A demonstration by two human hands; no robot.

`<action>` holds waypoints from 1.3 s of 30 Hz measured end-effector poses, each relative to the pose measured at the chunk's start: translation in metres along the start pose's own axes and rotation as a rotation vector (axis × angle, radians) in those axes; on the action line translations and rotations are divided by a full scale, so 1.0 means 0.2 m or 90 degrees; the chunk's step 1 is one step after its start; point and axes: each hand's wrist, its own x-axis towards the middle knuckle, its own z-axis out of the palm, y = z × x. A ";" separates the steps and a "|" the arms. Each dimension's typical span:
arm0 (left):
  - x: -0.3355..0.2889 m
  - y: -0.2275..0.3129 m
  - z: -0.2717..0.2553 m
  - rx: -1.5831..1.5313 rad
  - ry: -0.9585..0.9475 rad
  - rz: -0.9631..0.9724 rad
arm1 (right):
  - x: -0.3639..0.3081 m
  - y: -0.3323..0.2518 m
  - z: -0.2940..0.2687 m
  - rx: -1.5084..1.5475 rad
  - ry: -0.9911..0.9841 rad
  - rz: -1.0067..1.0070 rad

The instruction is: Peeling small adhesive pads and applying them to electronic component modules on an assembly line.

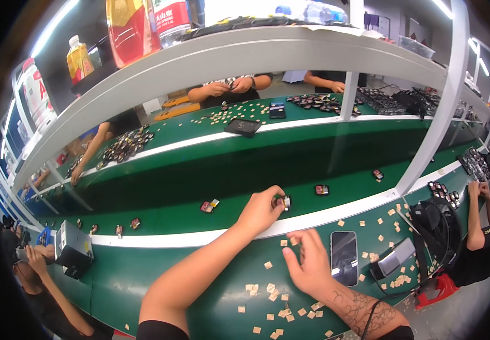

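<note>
My left hand (pixel 261 214) reaches over the white rail onto the green conveyor belt. Its fingers close on a small dark module (pixel 287 203) with a pale label, partly hidden by the fingertips. Nearer to me, my right hand (pixel 311 265) hovers above the green bench, thumb apart from its part-curled fingers. A small tan square (pixel 294 241) shows right by the index fingertip; whether it is touched I cannot tell. Another tan square (pixel 284 243) lies just left of it. Beside my right hand rests a dark-screened phone (pixel 344 258).
More modules (pixel 321 190) sit spaced along the belt. Tan squares (pixel 271 292) litter the bench. At right are a grey device (pixel 395 258), a black bag (pixel 435 226) and a co-worker's hands (pixel 479 190). A metal box (pixel 72 249) stands left. A shelf (pixel 256 45) and post (pixel 435 107) frame the belt.
</note>
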 end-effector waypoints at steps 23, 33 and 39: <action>-0.27 -0.16 0.00 0.244 0.106 0.113 | 0.01 0.06 0.01 0.059 -0.045 -0.015; -0.22 -0.18 0.04 0.246 0.094 0.074 | 0.01 0.04 0.02 0.007 -0.050 -0.062; -0.44 -0.07 -0.03 0.213 0.038 0.179 | 0.03 0.04 -0.02 0.032 -0.079 -0.062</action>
